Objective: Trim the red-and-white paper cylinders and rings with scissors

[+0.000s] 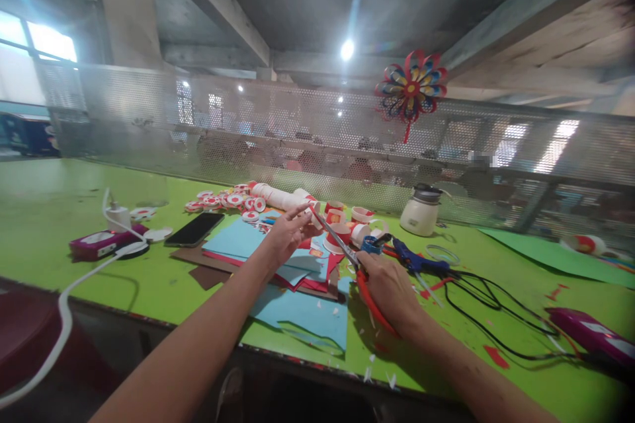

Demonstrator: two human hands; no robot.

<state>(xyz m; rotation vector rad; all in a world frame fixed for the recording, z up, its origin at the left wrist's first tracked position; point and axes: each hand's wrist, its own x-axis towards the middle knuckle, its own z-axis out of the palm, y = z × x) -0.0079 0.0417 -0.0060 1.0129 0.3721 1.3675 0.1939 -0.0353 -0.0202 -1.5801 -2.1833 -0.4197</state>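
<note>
While the right hand [389, 287] grips red-handled scissors [353, 263], blades parted and pointing far-left, the left hand [285, 234] pinches what seems a small white paper piece [311, 206]; blue paper sheets [302, 307] lie beneath; green table [49, 205].

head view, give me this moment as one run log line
right hand: grips red-handled scissors, blades open | left hand: holds small paper piece at the blades | under hands: blue paper sheets on green table
</note>
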